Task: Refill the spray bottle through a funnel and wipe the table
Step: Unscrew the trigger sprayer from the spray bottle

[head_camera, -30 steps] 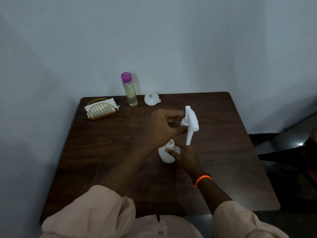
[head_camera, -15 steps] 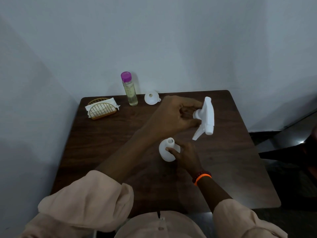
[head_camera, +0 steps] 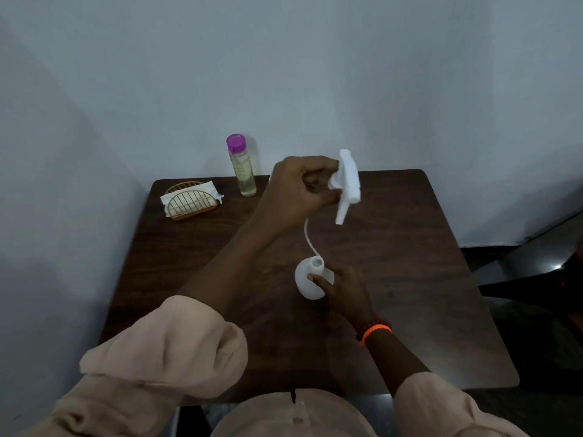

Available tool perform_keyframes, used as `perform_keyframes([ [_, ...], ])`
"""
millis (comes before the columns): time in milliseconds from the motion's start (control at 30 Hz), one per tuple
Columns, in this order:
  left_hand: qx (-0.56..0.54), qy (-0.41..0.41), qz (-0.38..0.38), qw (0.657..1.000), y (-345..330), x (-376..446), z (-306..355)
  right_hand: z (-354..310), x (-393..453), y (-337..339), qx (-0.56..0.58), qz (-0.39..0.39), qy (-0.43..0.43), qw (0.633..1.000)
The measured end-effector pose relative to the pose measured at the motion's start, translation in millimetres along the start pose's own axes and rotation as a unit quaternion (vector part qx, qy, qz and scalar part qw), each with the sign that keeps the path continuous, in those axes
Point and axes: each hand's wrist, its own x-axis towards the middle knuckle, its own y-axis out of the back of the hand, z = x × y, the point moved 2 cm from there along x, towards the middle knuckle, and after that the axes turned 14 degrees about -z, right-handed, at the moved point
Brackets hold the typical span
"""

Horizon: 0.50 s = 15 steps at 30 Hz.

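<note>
Your left hand (head_camera: pixel 299 190) clasps the sprayer head (head_camera: pixel 347 181); right hand (head_camera: pixel 344 288) steadies the bottle (head_camera: pixel 307 279). The tube (head_camera: pixel 310 238), dragging at 12 o'clock, could tip it.

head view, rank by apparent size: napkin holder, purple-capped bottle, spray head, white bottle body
1. Napkin holder, widest.
2. Purple-capped bottle and spray head: look alike; the head is raised toward the camera, so unranked.
3. White bottle body, partly covered by right hand.

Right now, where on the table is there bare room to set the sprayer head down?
The right side of the table is bare, beyond the sprayer head in the left hand. The front strip is also bare. Crowded: the back left, with napkin holder and refill bottle, and the centre, where the right hand steadies the bottle.
</note>
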Motion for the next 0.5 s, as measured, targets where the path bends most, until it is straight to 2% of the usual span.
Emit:
perform_keyframes([
  [67,-0.026,0.048,0.046,0.997,10.7,-9.1,-15.4,1.1,-1.3,-0.5,0.006,-0.001,-0.010,1.000],
  [133,-0.072,0.122,0.123,0.982,20.2,-27.3,-36.1,-0.1,-3.1,-1.0,0.003,-0.002,-0.013,1.000],
  [167,-0.128,0.170,0.165,0.963,24.5,-39.9,-50.5,-0.1,-3.0,-1.2,0.002,-0.001,-0.012,1.000],
  [267,-0.298,0.315,0.244,0.867,31.5,-77.2,-95.7,-0.7,-3.4,0.8,0.003,0.001,-0.011,1.000],
  [367,-0.362,0.413,0.276,0.788,29.7,-118.7,-144.4,-1.3,-3.5,1.5,-0.008,0.000,-0.012,1.000],
  [433,-0.354,0.459,0.285,0.763,30.2,-144.3,-177.1,-1.2,-2.6,0.9,-0.014,-0.001,-0.018,1.000],
  [500,-0.307,0.506,0.267,0.761,29.6,-161.7,-204.7,-1.5,-3.2,0.4,-0.017,-0.005,-0.018,1.000],
])
